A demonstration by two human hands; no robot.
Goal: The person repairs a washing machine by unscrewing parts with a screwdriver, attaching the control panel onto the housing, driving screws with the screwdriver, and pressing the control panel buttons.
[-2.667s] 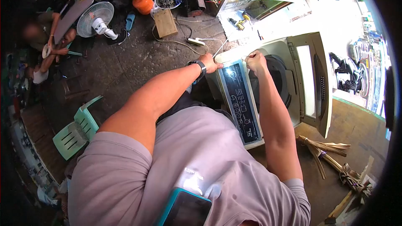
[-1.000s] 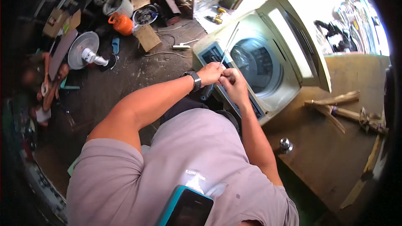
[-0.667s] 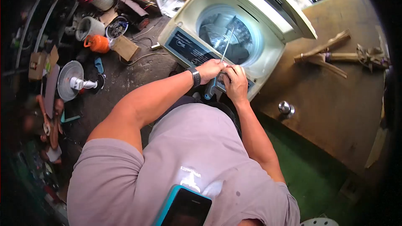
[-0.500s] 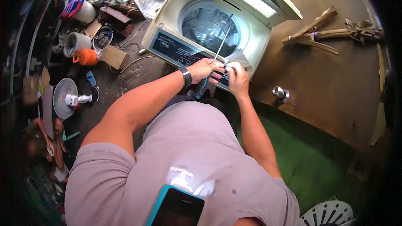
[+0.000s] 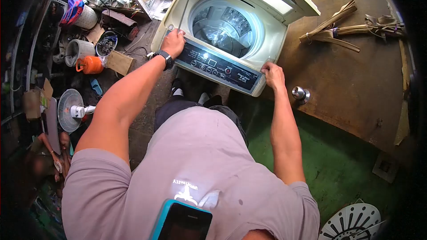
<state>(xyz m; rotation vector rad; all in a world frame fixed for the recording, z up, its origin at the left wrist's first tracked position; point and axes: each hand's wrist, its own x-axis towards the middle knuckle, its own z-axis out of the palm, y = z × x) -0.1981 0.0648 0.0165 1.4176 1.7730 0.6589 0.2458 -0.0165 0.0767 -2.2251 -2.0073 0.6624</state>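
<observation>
A top-loading washing machine [image 5: 275, 40] stands in front of me with its lid [image 5: 284, 0] raised and the round drum [image 5: 222, 29] showing. Along its near edge runs a dark control panel [image 5: 213, 64]. My left hand [image 5: 173, 43] is closed round a long thin screwdriver [image 5: 186, 9] at the panel's left end, the shaft pointing up and away. At the panel's right end, my right hand [image 5: 273, 74] pinches the machine's corner edge with bent fingers. Whether a small part lies between those fingertips is hidden.
A brown door with a round metal knob [image 5: 300, 94] lies to the right, dried stalks [image 5: 333, 29] on it. Leftward are an orange tank [image 5: 90, 65], a wooden block [image 5: 119, 63], a fan [image 5: 70, 110] and a seated person. A phone [image 5: 184, 222] hangs on my chest.
My hands were together over the panel and have moved apart, the left with the screwdriver to the panel's left end, the right to its right end. The panel is now largely uncovered.
</observation>
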